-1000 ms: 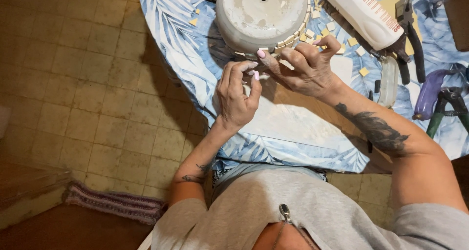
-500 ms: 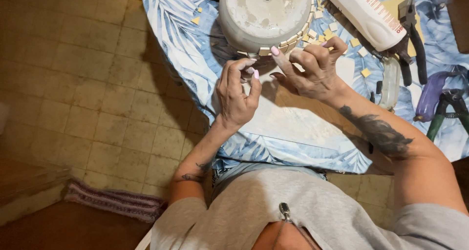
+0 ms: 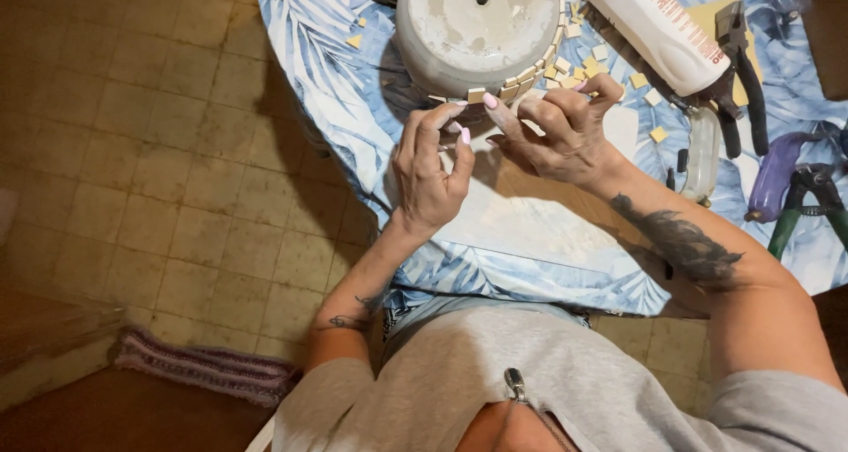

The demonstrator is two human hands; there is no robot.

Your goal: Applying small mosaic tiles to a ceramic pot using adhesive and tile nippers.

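An upturned grey-white round pot [image 3: 477, 28] stands on the table, with a row of small beige tiles stuck along its near rim [image 3: 521, 79]. My right hand [image 3: 561, 134] is just in front of the pot, its index fingertip touching one beige tile [image 3: 476, 94] on the rim, the other fingers curled. My left hand [image 3: 431, 165] is beside it, its fingertips pinched close to the right index finger. Whether a small piece sits between the left fingers is hidden. Both forearms are tattooed.
Blue leaf-print cloth [image 3: 309, 28] covers the table, with a pale board [image 3: 530, 222] under my hands. Loose beige tiles [image 3: 618, 68], a white glue bottle [image 3: 658, 33], black nippers [image 3: 746, 81], a purple tool [image 3: 777, 174] and green-handled pliers [image 3: 804, 205] lie right. Tiled floor [image 3: 132, 152] is left.
Both hands have shifted slightly up toward the pot, and my right index fingertip has come to rest on the rim tile. The pot has not moved.
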